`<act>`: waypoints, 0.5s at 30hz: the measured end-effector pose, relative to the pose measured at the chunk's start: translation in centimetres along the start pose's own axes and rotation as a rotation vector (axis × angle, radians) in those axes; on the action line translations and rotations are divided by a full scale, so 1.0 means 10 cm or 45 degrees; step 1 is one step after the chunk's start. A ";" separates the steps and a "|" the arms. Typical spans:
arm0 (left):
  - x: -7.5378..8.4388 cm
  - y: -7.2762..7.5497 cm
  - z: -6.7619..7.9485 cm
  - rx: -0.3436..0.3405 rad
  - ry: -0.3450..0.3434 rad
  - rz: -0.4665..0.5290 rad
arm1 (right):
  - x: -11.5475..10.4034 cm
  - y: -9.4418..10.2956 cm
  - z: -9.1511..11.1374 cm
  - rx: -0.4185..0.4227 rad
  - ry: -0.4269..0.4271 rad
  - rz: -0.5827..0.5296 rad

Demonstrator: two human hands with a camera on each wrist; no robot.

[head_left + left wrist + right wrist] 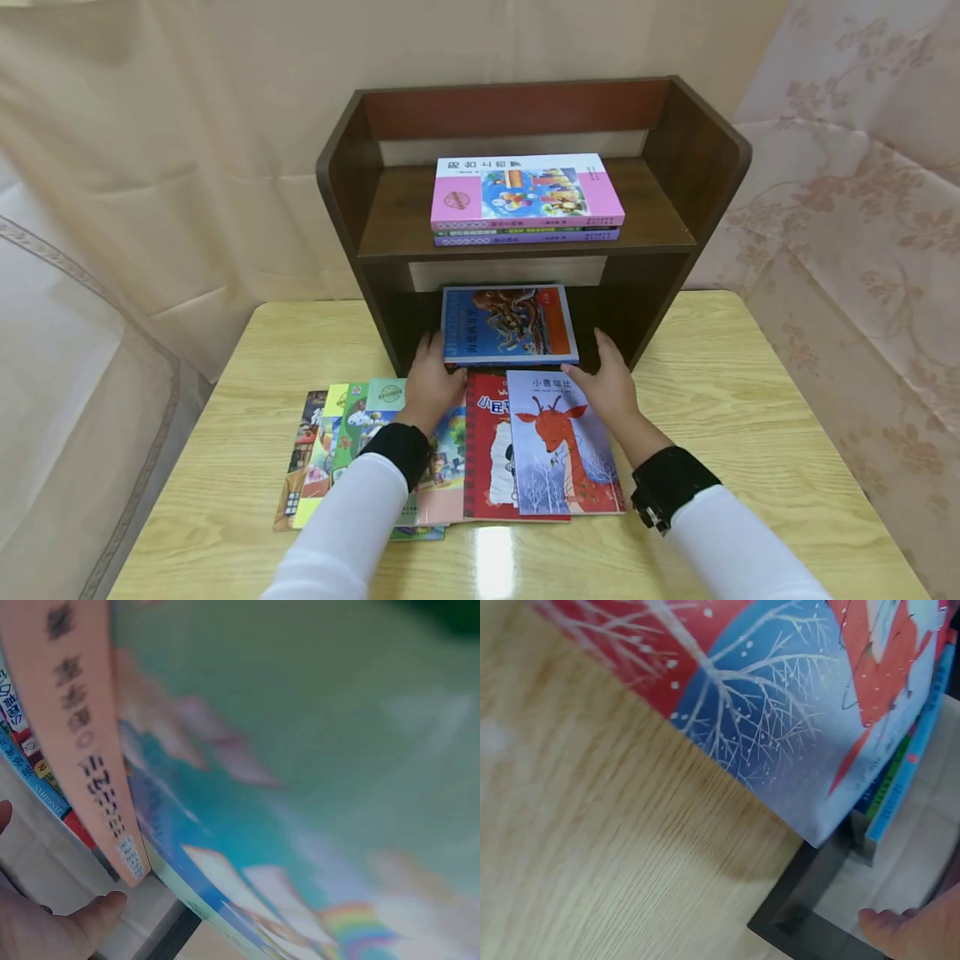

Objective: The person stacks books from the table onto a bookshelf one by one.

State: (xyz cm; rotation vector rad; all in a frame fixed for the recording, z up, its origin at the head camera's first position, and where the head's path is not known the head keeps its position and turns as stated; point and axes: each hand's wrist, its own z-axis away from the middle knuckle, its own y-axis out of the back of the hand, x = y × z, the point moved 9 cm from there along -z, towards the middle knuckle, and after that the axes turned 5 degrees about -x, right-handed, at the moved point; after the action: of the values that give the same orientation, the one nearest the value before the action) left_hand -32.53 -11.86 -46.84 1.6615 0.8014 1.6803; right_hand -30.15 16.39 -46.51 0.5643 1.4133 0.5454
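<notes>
A blue book with a reddish sea-creature picture (517, 321) lies on top of a small stack on the lower shelf. My left hand (435, 379) is at the stack's left side, its fingers beside the left edge and its thumb pointing inward near the front. On the other side, my right hand (611, 387) has its thumb close to the front right corner, while its fingers stand spread away from the stack. In the right wrist view, that hand's fingertips (885, 922) are apart from the stacked book edges (900, 780).
The dark brown bookshelf (660, 208) stands at the table's back. Its upper shelf bears a stack topped by a pink-and-white book (528, 192). Before it lie a deer book (562, 450), a red book (487, 450) and several overlapping picture books (311, 467) on the wooden table (712, 417).
</notes>
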 end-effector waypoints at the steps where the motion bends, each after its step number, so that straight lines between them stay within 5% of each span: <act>1: 0.00 0.02 0.03 0.005 -0.001 0.018 | 0.00 0.03 0.04 0.007 0.008 -0.007; 9: 0.08 0.18 0.35 0.066 -0.052 0.140 | -0.01 0.18 0.38 0.027 0.011 -0.052; 15: 0.29 0.12 0.64 0.051 -0.089 0.190 | 0.00 0.22 0.63 -0.005 -0.047 -0.068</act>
State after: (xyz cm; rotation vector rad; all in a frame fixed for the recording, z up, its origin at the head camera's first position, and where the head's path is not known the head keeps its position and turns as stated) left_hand -26.21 -10.37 -44.02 1.8371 0.6964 1.7054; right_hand -23.88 17.79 -44.54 0.5295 1.3885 0.4928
